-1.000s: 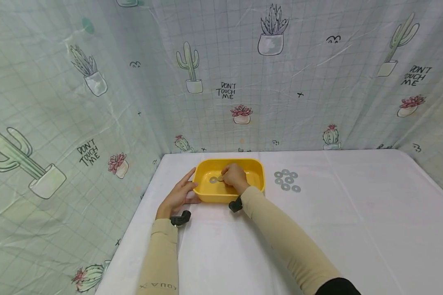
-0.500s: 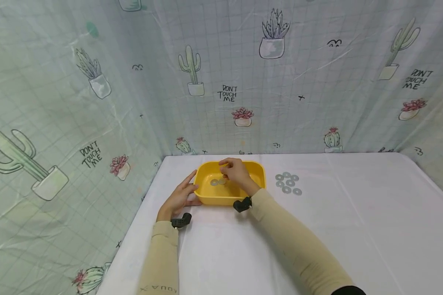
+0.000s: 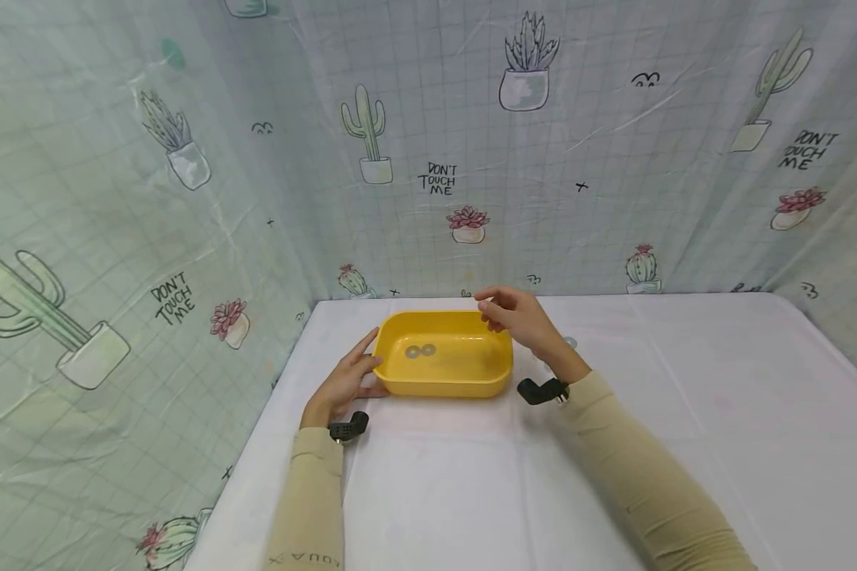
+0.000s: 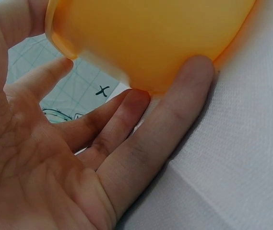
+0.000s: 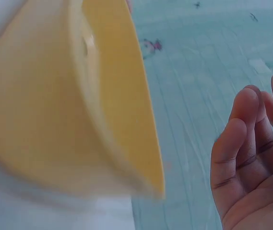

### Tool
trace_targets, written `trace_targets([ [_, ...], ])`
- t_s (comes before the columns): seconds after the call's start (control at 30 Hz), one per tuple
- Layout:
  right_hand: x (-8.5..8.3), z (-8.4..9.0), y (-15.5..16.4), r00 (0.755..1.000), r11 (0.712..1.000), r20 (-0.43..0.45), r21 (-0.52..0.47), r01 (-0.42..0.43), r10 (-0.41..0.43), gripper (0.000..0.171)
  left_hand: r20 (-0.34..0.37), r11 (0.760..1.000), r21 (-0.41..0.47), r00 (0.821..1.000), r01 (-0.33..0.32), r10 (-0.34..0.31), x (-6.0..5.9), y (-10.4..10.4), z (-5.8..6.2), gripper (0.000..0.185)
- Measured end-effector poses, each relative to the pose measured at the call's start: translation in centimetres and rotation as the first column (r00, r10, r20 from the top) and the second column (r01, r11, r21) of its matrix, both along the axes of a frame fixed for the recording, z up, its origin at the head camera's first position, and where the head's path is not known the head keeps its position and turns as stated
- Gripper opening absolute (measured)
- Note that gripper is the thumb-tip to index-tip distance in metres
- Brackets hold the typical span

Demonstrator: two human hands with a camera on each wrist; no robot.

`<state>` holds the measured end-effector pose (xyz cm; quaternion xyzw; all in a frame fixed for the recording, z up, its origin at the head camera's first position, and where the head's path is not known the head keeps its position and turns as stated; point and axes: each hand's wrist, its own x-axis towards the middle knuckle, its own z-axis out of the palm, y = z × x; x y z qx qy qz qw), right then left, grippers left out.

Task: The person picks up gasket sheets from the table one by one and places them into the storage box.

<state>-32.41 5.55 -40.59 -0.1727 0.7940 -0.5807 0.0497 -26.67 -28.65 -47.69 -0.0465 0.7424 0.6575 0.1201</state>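
Inside a yellow plastic tub (image 3: 464,387) lie two grey flat washers (image 3: 420,351), side by side toward its left. My left hand (image 3: 343,385) rests against the tub's left end. In the left wrist view its fairly straight fingers (image 4: 143,148) touch the outer wall, and another fingertip meets the rim. Above the tub's right end hovers my right hand (image 3: 521,317), its fingers loosely bent. The right wrist view shows the fingertips (image 5: 232,134) near the thumb with nothing held. More washers (image 3: 570,342) lie on the table to the right, mostly hidden behind the right hand and wrist.
A white cloth covers the table (image 3: 428,476). Behind it and at the left hangs a pale green sheet (image 3: 586,238) printed with cacti. Both wrists carry a black camera (image 3: 543,391).
My right hand has let go of a washer in the tub, lifted, and moved right to the tub's right end. The left hand has stayed at the tub's left end.
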Motion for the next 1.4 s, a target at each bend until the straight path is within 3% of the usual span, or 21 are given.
trace_targets([
  [0.2,0.2,-1.2,5.2,0.996,0.994,-0.023,0.059,0.092,-0.090,0.029,0.004,1.000,0.002,1.000,0.000,0.000,0.0,0.0,-0.1,0.061],
  [0.37,0.5,-2.7,8.6,0.986,0.977,0.019,0.142,0.159,-0.164,0.031,-0.005,0.999,0.027,1.000,0.028,-0.028,-0.1,-0.1,-0.2,0.061],
  [0.57,0.9,-3.8,11.1,0.979,0.946,0.077,0.282,0.161,-0.190,0.037,-0.018,0.998,0.021,0.998,0.053,-0.052,-0.2,-0.2,-0.2,0.061],
  [0.9,0.6,-4.9,13.0,0.986,0.894,0.092,0.440,0.087,-0.141,0.030,-0.021,0.998,0.030,0.999,0.049,-0.048,-0.1,-0.1,-0.4,0.061],
  [1.1,0.7,-5.8,13.9,0.994,0.855,0.091,0.518,0.001,-0.056,0.021,-0.011,0.999,0.034,1.000,0.024,-0.024,0.0,-0.1,-0.6,0.059],
  [1.4,0.9,-5.3,13.9,0.997,0.789,0.078,0.613,-0.045,-0.004,0.024,-0.018,1.000,0.028,1.000,0.015,-0.015,0.1,0.1,-0.2,0.061],
])
